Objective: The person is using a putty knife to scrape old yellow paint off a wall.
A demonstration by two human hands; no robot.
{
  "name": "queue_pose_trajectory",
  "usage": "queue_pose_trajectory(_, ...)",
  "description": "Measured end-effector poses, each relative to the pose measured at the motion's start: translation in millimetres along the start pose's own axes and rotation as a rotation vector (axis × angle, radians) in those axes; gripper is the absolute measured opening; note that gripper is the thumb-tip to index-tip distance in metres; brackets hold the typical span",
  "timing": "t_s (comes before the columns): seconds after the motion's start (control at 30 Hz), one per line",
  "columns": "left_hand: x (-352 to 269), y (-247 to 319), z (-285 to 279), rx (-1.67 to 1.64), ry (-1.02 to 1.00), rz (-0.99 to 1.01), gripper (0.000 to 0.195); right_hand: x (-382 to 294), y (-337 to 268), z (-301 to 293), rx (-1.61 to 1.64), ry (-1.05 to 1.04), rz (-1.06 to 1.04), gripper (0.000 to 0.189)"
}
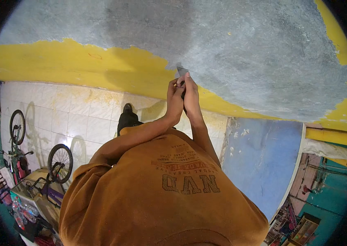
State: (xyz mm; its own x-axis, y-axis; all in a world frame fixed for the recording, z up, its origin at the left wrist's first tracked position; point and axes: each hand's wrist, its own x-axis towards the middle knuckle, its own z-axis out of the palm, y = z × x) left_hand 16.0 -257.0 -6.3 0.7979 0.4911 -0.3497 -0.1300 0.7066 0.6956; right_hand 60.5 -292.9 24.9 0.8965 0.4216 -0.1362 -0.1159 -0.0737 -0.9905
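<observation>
Both hands are together at a painted wall, around a scraper or putty knife with a dark blade. My left hand grips the dark handle from the left, its fingers curled near the blade. My right hand closes on it from the right, one fingertip on the base of the blade. The handle's lower end shows below the hands. The blade lies at the ragged border between yellow paint and a large bare grey wall patch.
White floor tiles with yellowish debris lie along the wall's foot. A blue panel or surface is at the right. Bicycles, one with a wheel near my left side, stand at the left. Plastic bottles lie lower left, a wooden shelf lower right.
</observation>
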Motion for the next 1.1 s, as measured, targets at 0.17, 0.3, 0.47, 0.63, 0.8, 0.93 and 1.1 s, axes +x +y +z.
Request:
queue_pose_trajectory(0.17, 15, -7, -8, -0.042, 0.072, -0.184, 0.029, 15, 31, 0, -0.031, 0.023, 0.040, 0.046)
queue_pose_trajectory(0.3, 5, -3, -8, -0.063, -0.025, -0.020, 0.027, 2, -1, 6, -0.080, 0.000, -0.050, 0.045)
queue_pose_trajectory(0.47, 10, -9, -19, -0.083, -0.052, -0.129, 0.028, 10, 37, 2, -0.148, -0.003, -0.055, 0.043)
queue_pose_trajectory(0.63, 10, -7, -18, -0.070, -0.067, -0.057, 0.031, 2, 19, 4, -0.052, 0.009, -0.050, 0.041)
queue_pose_trajectory(0.8, 14, -9, -26, -0.084, -0.013, -0.150, 0.026, 0, 30, 7, -0.068, -0.015, -0.012, 0.041)
queue_pose_trajectory(0.93, 3, -8, -30, -0.088, -0.099, -0.061, 0.027, -7, 19, 9, -0.041, -0.047, -0.068, 0.040)
queue_pose_trajectory(1.1, 3, -9, -34, -0.139, -0.080, -0.110, 0.026, -8, 18, 13, -0.101, -0.022, -0.092, 0.041)
